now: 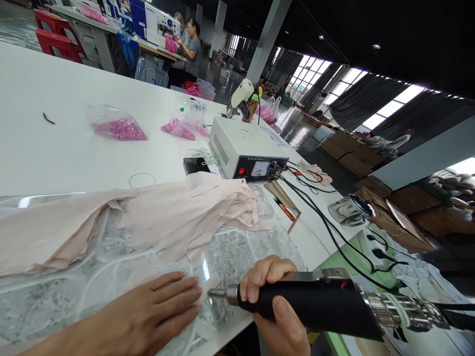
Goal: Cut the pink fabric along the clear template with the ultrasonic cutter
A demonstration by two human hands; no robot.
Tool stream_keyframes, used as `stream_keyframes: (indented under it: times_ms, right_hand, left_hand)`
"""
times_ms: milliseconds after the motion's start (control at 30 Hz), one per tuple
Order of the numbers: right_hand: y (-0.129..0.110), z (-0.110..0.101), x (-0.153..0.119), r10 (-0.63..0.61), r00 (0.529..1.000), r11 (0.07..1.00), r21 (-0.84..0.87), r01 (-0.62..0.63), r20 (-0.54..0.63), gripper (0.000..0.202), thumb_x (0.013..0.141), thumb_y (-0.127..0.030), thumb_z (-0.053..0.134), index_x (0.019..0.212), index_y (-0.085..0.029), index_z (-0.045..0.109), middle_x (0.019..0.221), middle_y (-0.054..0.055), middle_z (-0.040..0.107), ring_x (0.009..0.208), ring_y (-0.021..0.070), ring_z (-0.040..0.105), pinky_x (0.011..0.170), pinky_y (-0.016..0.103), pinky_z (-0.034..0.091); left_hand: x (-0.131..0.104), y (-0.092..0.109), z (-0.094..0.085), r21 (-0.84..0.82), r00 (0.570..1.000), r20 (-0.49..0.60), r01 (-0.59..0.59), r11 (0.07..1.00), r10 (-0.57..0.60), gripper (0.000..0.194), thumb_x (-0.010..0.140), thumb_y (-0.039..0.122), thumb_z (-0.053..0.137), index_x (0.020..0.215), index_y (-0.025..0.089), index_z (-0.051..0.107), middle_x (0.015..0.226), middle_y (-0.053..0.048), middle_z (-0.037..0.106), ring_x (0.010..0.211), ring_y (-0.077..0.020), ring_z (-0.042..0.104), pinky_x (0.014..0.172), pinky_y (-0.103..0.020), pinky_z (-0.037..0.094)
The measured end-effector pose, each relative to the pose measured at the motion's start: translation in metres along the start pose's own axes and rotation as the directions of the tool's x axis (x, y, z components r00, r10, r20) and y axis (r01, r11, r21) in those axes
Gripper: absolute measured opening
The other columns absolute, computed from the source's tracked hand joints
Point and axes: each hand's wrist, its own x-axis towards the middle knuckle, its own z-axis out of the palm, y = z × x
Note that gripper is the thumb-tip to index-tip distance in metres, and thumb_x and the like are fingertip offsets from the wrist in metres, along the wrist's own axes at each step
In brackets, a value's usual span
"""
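My left hand lies flat with fingers stretched out, pressing on a clear plastic template over a grey speckled surface. In my right hand is a black ultrasonic cutter, its metal tip pointing left, close to my left fingertips. A small pale pink fabric piece shows near that tip, partly under the left hand. Beyond both hands, layered pale pink fabric is spread across the template. Black cables run from the cutter's rear end; others lead to a white control box.
Bags of pink pieces, a dark phone and elastic cord lie on the white table. Orange pens and a glass jar are at the right. A person sits at a sewing machine beyond.
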Motion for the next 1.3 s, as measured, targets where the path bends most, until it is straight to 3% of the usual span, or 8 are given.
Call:
stream_keyframes:
  times_ms: [100, 300, 633, 900, 1133, 1300]
  right_hand:
    - [-0.001, -0.001, 0.002, -0.036, 0.999, 0.999, 0.001, 0.036, -0.029, 0.012, 0.089, -0.038, 0.063, 0.093, -0.026, 0.064, 0.080, -0.001, 0.056, 0.058, 0.0115, 0.056, 0.054, 0.028, 0.055]
    - [0.001, -0.005, 0.003, -0.072, 0.996, 0.997, -0.028, 0.071, -0.058, 0.013, 0.089, -0.038, 0.064, 0.093, -0.026, 0.064, 0.080, -0.001, 0.056, 0.058, 0.0122, 0.056, 0.053, 0.028, 0.054]
    - [0.001, -0.008, 0.003, -0.041, 0.999, 0.999, -0.017, 0.040, -0.026, 0.012, 0.091, -0.038, 0.062, 0.096, -0.027, 0.063, 0.083, -0.001, 0.056, 0.060, 0.0121, 0.057, 0.057, 0.030, 0.055]
    - [-0.002, -0.006, 0.002, -0.024, 0.999, 1.000, -0.014, 0.024, -0.027, 0.013, 0.091, -0.040, 0.062, 0.095, -0.028, 0.063, 0.082, -0.001, 0.055, 0.058, 0.0118, 0.056, 0.055, 0.029, 0.055]
    - [0.000, -0.001, -0.006, 0.015, 0.999, 1.000, 0.010, -0.015, 0.042, 0.014, 0.092, -0.040, 0.061, 0.098, -0.028, 0.060, 0.084, -0.001, 0.055, 0.059, 0.0114, 0.057, 0.058, 0.030, 0.055]
    - [0.001, 0.000, -0.005, 0.006, 0.999, 1.000, -0.002, -0.006, 0.046, 0.014, 0.093, -0.041, 0.060, 0.098, -0.028, 0.060, 0.084, -0.001, 0.055, 0.059, 0.0118, 0.056, 0.057, 0.029, 0.053]
  left_hand:
    - [-0.001, 0.000, 0.000, 0.021, 0.999, 0.032, -0.001, 1.000, 0.000, 0.066, 0.088, 0.001, 0.051, 0.151, 0.016, 0.044, 0.151, -0.004, 0.052, 0.143, -0.0207, 0.045, 0.123, -0.034, 0.029]
    - [-0.002, -0.001, 0.003, -0.008, 1.000, -0.002, 0.014, 1.000, -0.014, 0.068, 0.086, -0.003, 0.047, 0.151, 0.015, 0.044, 0.151, -0.005, 0.052, 0.144, -0.0219, 0.043, 0.122, -0.036, 0.031]
    - [-0.005, -0.003, 0.008, 0.120, 0.999, 0.004, -0.036, 0.992, 0.036, 0.066, 0.087, -0.001, 0.044, 0.152, 0.013, 0.044, 0.153, -0.005, 0.050, 0.147, -0.0223, 0.037, 0.122, -0.038, 0.028]
    - [-0.003, -0.001, 0.005, -0.032, 1.000, -0.019, 0.024, 0.999, -0.025, 0.071, 0.087, -0.004, 0.043, 0.154, 0.017, 0.040, 0.149, -0.006, 0.053, 0.142, -0.0231, 0.046, 0.118, -0.036, 0.038]
    - [-0.004, 0.000, 0.004, 0.090, 0.999, 0.054, -0.005, 0.996, 0.000, 0.067, 0.088, 0.000, 0.047, 0.153, 0.015, 0.042, 0.155, -0.002, 0.048, 0.148, -0.0222, 0.035, 0.122, -0.037, 0.029]
    - [-0.003, 0.001, 0.001, 0.129, 0.997, 0.081, -0.029, 0.991, 0.019, 0.067, 0.088, 0.002, 0.047, 0.153, 0.015, 0.041, 0.156, -0.001, 0.047, 0.148, -0.0229, 0.036, 0.122, -0.037, 0.031]
